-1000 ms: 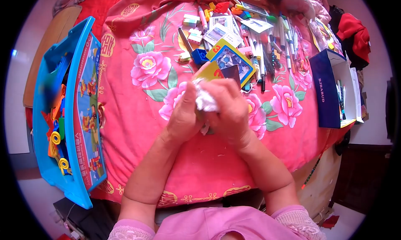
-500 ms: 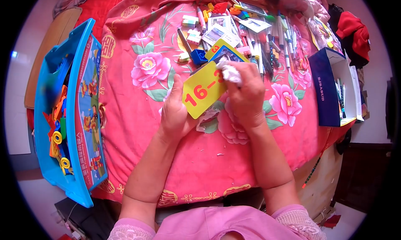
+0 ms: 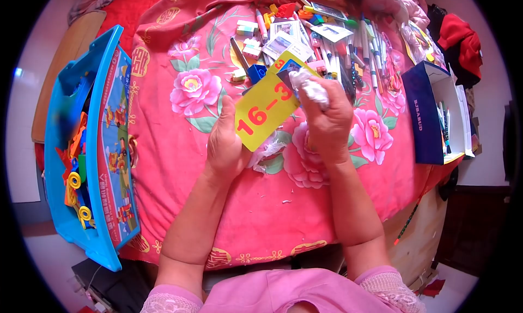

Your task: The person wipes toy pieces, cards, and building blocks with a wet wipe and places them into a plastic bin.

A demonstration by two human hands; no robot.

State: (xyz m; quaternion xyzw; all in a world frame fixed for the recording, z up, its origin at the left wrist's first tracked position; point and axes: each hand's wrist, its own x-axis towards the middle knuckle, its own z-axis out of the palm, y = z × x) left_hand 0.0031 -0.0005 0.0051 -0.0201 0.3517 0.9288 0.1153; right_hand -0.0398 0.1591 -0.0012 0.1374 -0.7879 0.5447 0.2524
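Note:
My left hand [image 3: 224, 141] grips a yellow card [image 3: 256, 128] printed with a red "16–3", its thumb along the left edge. In my right hand [image 3: 331, 116] is a crumpled white tissue [image 3: 309, 88], pinched just off the card's upper right corner. Past that corner, another yellow card with a picture [image 3: 294, 62] shows in part on the bed of things behind. Beneath the hands, a scrap of clear plastic [image 3: 271, 148] lies on the pink flowered cloth [image 3: 256, 204].
A blue bin [image 3: 111, 149] of toy pieces stands at the left. Toward the back lie building blocks [image 3: 251, 48], photo cards [image 3: 284, 46] and many pens [image 3: 376, 51]. A dark blue box [image 3: 422, 116] with pens inside sits on the right.
My right hand has moved right and slightly down with the tissue, off the card's face, uncovering the "3". The card has shifted slightly left.

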